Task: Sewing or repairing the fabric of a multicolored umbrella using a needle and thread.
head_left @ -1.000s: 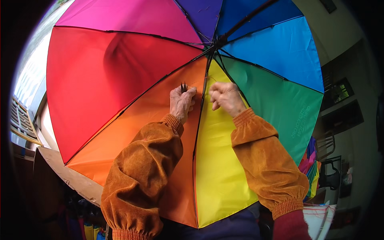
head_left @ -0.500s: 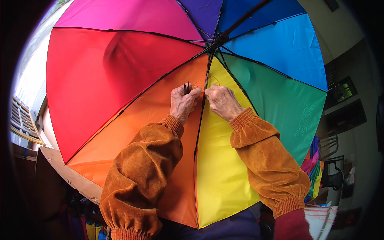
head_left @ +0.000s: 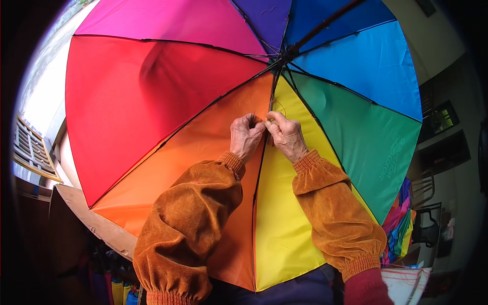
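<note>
An opened rainbow umbrella (head_left: 203, 81) fills the view, its inside facing me and its dark shaft (head_left: 325, 23) slanting to the upper right. My left hand (head_left: 246, 137) is closed around small dark thread snips (head_left: 252, 120), whose pointed tips stick up from the fist. Its thumb and forefinger pinch close to the black rib (head_left: 260, 175) between the orange and yellow panels. Against the same rib, my right hand (head_left: 287, 137) is pinched, fingertips almost touching the left ones. A fine thread (head_left: 284, 108) loops above the right hand; whatever its fingertips hold is too small to make out.
Brown cardboard (head_left: 94, 216) borders the umbrella at lower left. Folded colourful fabric (head_left: 399, 229) hangs at the right, by a dark chair (head_left: 427, 223). More coloured cloth (head_left: 118, 291) lies below left. A white container with red threads (head_left: 406, 282) stands lower right.
The umbrella has shifted slightly right and down in view. My hands have come closer together at the rib, and the snips' tips show less above the left hand.
</note>
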Action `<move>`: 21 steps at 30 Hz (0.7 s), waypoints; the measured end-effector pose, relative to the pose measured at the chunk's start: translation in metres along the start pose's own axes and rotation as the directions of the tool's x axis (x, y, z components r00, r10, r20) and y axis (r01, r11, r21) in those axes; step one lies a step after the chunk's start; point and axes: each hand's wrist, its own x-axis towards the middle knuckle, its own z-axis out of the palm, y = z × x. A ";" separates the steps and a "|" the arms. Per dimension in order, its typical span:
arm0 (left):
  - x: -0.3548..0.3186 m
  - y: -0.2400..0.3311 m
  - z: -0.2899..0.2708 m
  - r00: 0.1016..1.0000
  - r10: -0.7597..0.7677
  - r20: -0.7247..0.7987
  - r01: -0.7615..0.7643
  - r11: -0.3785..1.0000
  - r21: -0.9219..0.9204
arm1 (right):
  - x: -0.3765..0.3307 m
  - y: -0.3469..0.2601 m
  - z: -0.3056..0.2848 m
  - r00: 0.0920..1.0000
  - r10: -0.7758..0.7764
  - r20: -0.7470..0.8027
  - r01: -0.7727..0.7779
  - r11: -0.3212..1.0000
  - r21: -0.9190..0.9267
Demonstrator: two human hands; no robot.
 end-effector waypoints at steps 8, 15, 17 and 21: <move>-0.004 0.019 -0.001 0.986 -0.130 0.101 0.164 0.774 -0.611 | 0.028 -0.002 -0.020 0.781 0.588 -0.211 -0.328 0.673 0.663; -0.001 0.028 -0.007 0.938 -0.304 0.167 0.328 0.620 -0.713 | 0.049 0.008 -0.080 0.713 0.695 0.095 -0.274 0.151 0.950; 0.002 0.029 -0.012 0.955 -0.254 0.150 0.295 0.842 -0.452 | 0.048 -0.004 -0.085 0.759 0.643 0.103 -0.354 0.274 0.894; 0.001 0.034 -0.012 0.944 -0.301 0.134 0.320 0.748 -0.582 | 0.052 -0.009 -0.106 0.811 0.585 -0.018 -0.356 0.517 0.779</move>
